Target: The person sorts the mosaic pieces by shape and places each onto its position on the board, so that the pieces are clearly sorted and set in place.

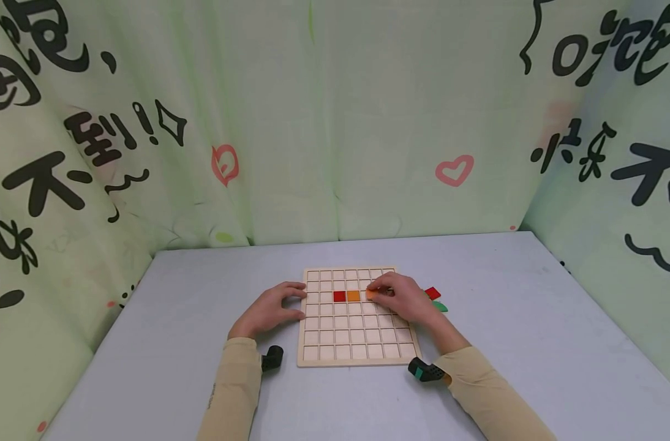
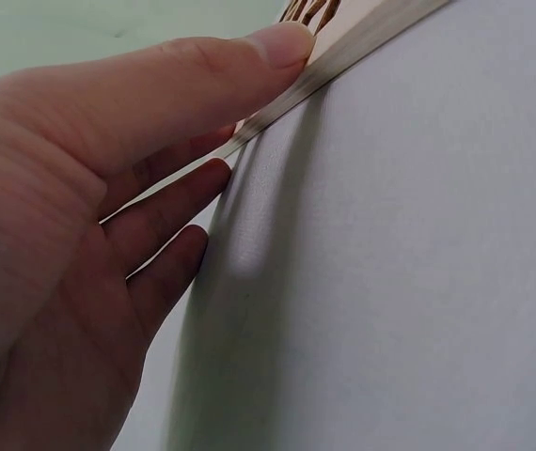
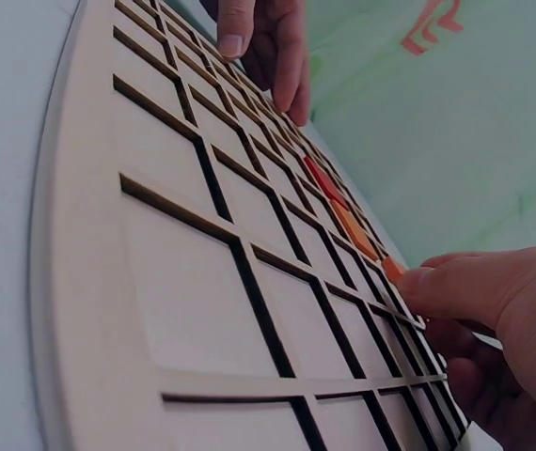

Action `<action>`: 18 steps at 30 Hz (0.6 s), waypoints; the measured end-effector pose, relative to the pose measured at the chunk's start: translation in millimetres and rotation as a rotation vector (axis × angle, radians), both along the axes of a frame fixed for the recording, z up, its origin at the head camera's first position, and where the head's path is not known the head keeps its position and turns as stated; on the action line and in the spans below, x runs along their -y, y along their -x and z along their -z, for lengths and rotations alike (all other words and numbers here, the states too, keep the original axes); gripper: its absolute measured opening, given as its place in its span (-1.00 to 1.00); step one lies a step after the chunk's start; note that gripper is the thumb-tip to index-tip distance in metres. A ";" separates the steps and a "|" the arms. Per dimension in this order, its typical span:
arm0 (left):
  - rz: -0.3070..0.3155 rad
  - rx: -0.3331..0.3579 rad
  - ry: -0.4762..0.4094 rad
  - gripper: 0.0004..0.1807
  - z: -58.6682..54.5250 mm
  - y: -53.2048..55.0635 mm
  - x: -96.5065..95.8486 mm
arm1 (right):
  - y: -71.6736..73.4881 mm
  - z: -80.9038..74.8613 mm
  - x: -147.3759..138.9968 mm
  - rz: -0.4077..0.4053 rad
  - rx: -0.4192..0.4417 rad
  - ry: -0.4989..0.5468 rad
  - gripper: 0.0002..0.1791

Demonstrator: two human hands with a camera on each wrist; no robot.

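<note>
A wooden grid board with square cells lies on the table. A red square tile and an orange square tile sit side by side in its third row from the far edge. My right hand pinches another orange tile between thumb and fingers, low over the board in line with that row. At the board's left edge rests my left hand, thumb and fingers spread, with the thumb tip against the rim.
Beyond the board's right side, partly behind the right hand, lie a red piece and a green piece. The white table is bordered by printed curtains at the back and sides. Each wrist wears a small black camera.
</note>
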State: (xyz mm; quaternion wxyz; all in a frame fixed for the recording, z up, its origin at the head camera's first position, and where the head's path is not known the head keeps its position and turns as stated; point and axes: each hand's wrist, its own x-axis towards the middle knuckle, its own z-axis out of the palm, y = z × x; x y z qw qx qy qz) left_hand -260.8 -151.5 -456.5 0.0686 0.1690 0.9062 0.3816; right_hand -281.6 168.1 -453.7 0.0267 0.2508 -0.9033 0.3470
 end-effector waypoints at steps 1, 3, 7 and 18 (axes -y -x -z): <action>0.001 0.000 0.000 -0.53 0.0 -0.1 0.0 | -0.1 0.2 1.2 -0.004 -0.005 -0.002 -0.77; 0.003 -0.001 0.001 -0.53 -0.2 -0.2 0.2 | 0.0 0.6 3.6 -0.011 -0.015 -0.002 -0.78; 0.011 -0.005 -0.001 -0.53 -0.4 -0.5 0.7 | -0.2 -0.4 7.1 -0.032 -0.034 -0.002 -0.78; 0.017 -0.002 -0.006 -0.53 -1.4 -1.4 1.1 | 1.5 2.0 11.5 -0.016 0.003 -0.035 -0.80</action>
